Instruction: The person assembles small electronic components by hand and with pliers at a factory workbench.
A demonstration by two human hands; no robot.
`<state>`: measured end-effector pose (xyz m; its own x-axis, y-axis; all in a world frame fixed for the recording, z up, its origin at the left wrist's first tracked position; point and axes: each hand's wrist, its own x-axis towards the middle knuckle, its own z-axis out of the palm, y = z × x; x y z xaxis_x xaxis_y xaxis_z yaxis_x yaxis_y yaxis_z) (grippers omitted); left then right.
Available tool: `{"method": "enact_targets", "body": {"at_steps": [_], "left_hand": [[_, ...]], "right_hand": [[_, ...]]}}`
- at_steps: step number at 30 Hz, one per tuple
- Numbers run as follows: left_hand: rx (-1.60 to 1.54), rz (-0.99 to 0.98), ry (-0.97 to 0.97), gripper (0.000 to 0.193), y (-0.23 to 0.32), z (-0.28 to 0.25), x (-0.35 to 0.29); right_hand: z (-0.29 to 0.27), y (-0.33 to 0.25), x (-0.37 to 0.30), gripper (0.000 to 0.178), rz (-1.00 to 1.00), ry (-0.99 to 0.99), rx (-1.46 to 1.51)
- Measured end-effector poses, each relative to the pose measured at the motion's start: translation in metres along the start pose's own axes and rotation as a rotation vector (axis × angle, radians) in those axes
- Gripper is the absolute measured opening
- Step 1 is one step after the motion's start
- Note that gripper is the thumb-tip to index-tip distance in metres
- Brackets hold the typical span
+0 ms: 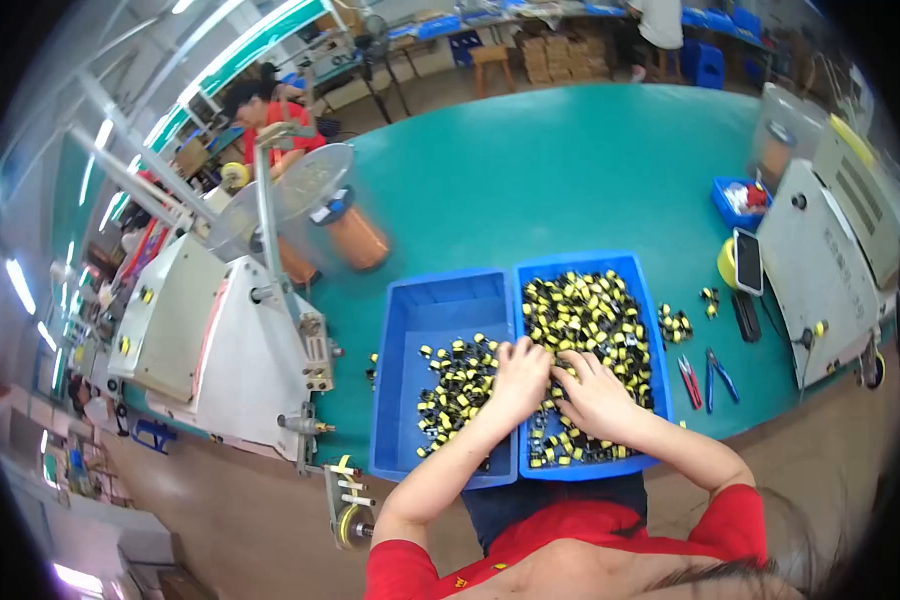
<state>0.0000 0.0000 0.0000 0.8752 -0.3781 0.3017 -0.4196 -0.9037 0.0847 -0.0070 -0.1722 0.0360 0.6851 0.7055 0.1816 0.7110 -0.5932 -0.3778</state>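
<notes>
Two blue plastic bins stand side by side in front of me, holding many small black parts with yellow bands. The right bin (654, 330) is filled much fuller, with a heap of parts (590, 310). In the left bin (395, 375) a looser pile (455, 385) lies toward the right and near side. My left hand (523, 380) is closed over the wall between the bins, fingertips pinched. My right hand (595, 395) is over the right bin, fingers curled toward the left fingertips. Whatever the fingers hold is hidden or too small to make out.
Right of the bins lie red-handled tweezers (689, 382), blue-handled pliers (720, 380), a phone (747, 262) and some loose parts (675, 325). Machines (245, 360) (830, 270) flank the green table (530, 170). A co-worker in red (280, 125) is at the far left.
</notes>
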Motion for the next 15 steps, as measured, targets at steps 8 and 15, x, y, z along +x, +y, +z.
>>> {"method": "enact_targets", "body": {"at_steps": [8,15], "left_hand": [[-0.004,0.042,0.115,0.007,0.002,0.005,-0.004],[-0.074,0.055,0.147,0.020,-0.001,0.015,-0.007]], "right_hand": [[0.007,0.028,0.029,0.075,-0.067,0.033,-0.364],[0.025,0.041,0.035,0.085,-0.127,-0.082,-0.484]]}}
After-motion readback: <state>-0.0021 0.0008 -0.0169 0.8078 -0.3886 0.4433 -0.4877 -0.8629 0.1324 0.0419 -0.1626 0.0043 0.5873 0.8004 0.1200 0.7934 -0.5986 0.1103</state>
